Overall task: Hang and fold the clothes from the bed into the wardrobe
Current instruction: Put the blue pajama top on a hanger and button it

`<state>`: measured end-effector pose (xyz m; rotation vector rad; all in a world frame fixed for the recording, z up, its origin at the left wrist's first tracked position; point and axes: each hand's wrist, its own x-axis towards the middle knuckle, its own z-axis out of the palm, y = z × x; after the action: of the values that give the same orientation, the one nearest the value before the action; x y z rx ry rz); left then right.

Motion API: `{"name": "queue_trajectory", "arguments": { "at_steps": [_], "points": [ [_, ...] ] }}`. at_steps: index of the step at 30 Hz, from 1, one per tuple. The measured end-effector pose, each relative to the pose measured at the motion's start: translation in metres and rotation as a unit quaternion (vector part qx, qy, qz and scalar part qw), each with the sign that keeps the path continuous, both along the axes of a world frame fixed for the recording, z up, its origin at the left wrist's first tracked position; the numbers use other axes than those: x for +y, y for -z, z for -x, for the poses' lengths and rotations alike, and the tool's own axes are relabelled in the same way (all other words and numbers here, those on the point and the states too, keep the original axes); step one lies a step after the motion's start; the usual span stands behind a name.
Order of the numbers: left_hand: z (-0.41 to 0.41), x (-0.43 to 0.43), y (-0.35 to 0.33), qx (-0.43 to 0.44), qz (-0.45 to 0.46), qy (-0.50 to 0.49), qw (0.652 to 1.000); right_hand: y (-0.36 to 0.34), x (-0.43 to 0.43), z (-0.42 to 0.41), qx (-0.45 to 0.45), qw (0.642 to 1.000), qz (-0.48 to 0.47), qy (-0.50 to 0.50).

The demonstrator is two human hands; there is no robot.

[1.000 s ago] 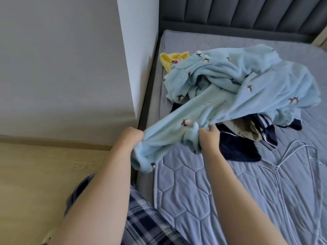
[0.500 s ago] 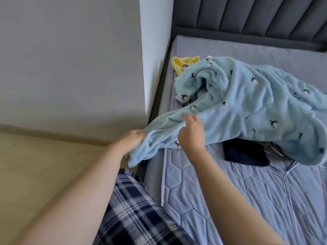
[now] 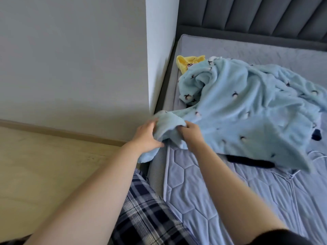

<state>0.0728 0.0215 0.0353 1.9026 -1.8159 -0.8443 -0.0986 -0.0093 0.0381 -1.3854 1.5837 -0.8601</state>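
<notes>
1. We are looking down at the bed [image 3: 203, 191], with its grey quilted mattress, standing beside a white wall [image 3: 70, 59].
2. A light blue fleece garment [image 3: 247, 117] is lying spread over the bed, its near corner bunched at the mattress edge.
3. The left hand [image 3: 147, 136] is gripping that bunched corner, fingers curled into the cloth.
4. The right hand [image 3: 192, 134] is gripping the same corner just beside it, knuckles up.
5. A yellow garment [image 3: 185, 63] is peeking out past the blue one's far end.
6. Dark clothes [image 3: 251, 162] are showing under its near edge.
7. White wire hangers [image 3: 316, 156] are lying on the bed to the right, partly covered.
</notes>
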Motion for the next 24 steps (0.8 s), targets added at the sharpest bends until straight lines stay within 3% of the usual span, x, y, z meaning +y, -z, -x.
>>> {"name": "queue_trajectory", "arguments": {
  "at_steps": [2,4,5,7,9,11,13,14,16,18,21,24],
  "points": [
    [0.001,-0.005,-0.003,0.039,0.058,-0.065,0.995,-0.013,0.009,-0.017,-0.106,0.992,-0.012,-0.065],
    [-0.002,-0.006,-0.005,0.108,0.07,-0.166,0.978,-0.014,0.019,-0.02,-0.12,0.991,0.008,-0.053],
    [-0.006,-0.006,-0.005,0.137,0.066,-0.213,0.965,-0.011,0.022,-0.016,-0.083,0.996,0.033,-0.016],
    [-0.016,-0.005,-0.005,0.169,0.056,-0.281,0.943,0.002,0.025,0.0,0.127,0.989,0.069,0.034],
    [-0.025,-0.002,-0.004,0.193,0.048,-0.319,0.927,0.017,0.028,0.017,0.345,0.938,-0.008,-0.039],
    [-0.031,0.001,-0.003,0.192,0.013,-0.331,0.924,0.037,0.034,0.03,0.441,0.887,-0.105,-0.091],
    [-0.034,0.003,-0.002,0.161,-0.043,-0.317,0.934,0.052,0.041,0.039,0.446,0.886,-0.113,-0.058],
    [-0.033,0.004,-0.002,0.151,-0.063,-0.306,0.938,0.057,0.044,0.041,0.408,0.909,-0.086,-0.007],
    [-0.031,0.006,-0.003,0.159,-0.076,-0.275,0.945,0.054,0.044,0.041,0.244,0.961,-0.057,0.121],
    [-0.028,0.007,-0.005,0.175,-0.066,-0.222,0.957,0.034,0.037,0.037,0.051,0.977,-0.051,0.2],
    [-0.021,0.007,-0.012,0.178,-0.046,-0.156,0.971,-0.006,0.035,0.006,-0.16,0.977,-0.025,0.141],
    [-0.013,0.003,-0.012,0.298,-0.006,-0.17,0.939,-0.036,0.042,-0.027,-0.233,0.972,-0.008,-0.007]
  ]
}}
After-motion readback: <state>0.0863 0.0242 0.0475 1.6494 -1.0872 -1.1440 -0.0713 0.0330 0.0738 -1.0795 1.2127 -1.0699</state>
